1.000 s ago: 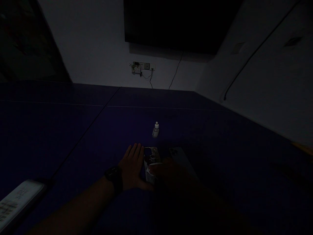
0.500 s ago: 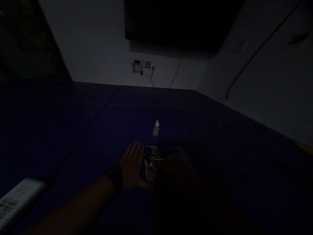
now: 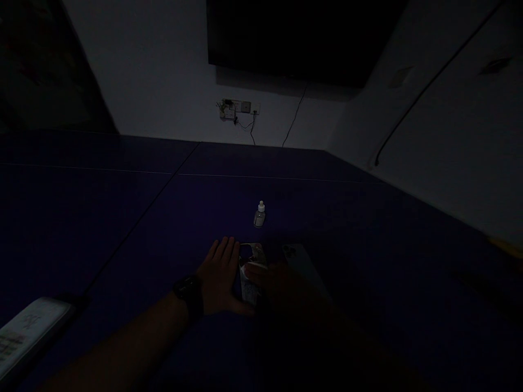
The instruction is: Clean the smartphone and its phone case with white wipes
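A patterned phone case (image 3: 250, 291) with a large camera cut-out lies flat on the dark blue table. My left hand (image 3: 220, 277), a black watch on its wrist, rests flat along the case's left side, fingers spread and thumb by its lower edge. With its fingertips, my right hand (image 3: 272, 277) presses a small folded white tissue (image 3: 246, 270) onto the middle of the case; deep shadow hides most of this hand. Just right of it lies a phone (image 3: 304, 264), camera side up, partly covered by the right arm. A small dropper bottle (image 3: 259, 216) stands beyond the case.
At the lower left edge lies a white box-like object (image 3: 35, 332) with printing. Sockets (image 3: 235, 109) with cables and a dark screen (image 3: 302, 43) are on the far wall. Something yellow (image 3: 504, 246) sits at the right edge. The room is very dim.
My right hand has slid the white tissue a little to the left across the phone case. The left hand keeps its place beside the case.
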The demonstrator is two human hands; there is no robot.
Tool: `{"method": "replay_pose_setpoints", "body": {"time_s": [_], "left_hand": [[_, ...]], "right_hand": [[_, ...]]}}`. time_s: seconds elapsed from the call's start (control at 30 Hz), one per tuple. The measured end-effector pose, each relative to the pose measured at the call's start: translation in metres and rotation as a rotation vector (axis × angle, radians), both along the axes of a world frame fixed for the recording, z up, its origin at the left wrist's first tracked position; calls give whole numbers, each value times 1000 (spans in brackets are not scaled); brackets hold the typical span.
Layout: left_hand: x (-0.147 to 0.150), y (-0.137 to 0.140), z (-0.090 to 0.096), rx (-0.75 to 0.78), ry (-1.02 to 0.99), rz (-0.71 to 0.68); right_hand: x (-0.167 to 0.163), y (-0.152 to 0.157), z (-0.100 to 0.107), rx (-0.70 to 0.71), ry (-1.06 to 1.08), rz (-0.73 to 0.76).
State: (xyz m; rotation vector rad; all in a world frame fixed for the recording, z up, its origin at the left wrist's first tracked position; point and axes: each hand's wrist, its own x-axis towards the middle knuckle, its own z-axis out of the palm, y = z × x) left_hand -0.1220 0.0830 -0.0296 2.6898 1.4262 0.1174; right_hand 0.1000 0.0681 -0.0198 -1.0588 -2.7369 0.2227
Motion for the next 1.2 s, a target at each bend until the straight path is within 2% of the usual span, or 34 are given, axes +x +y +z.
{"method": "replay_pose_setpoints", "body": {"time_s": [0.1,0.27,0.4,0.47,0.6,0.67,0.77,0.87,0.93,1.03,1.1,1.2], "left_hand": [[1,0,4,-34,3,13],[0,0,1,-14,2,4],[-3,2,-7,34,-19,-15],[-4,2,-9,57,-38,-32],[-3,2,-6,37,-25,-22],[-2,1,-3,20,-17,-19],[-2,2,-1,27,-27,-12],[-3,3,-3,34,-20,-10],[-4,4,-7,49,-19,-24],[-8,7,-15,88,-42,-45],[-10,9,-20,108,-60,-62],[-14,11,-25,132,-86,-88]], "right_hand": [[4,0,-1,-29,-17,36],[9,3,1,-18,-1,-93],[1,1,-3,-15,103,34],[2,0,-2,-33,85,75],[10,0,4,-36,-13,-78],[9,1,3,-13,-4,-104],[1,1,0,-7,43,18],[0,3,1,-58,24,112],[7,3,4,-83,24,72],[26,0,12,-104,155,-32],[37,-5,18,-169,216,-30],[42,-13,22,-220,172,-18]]}}
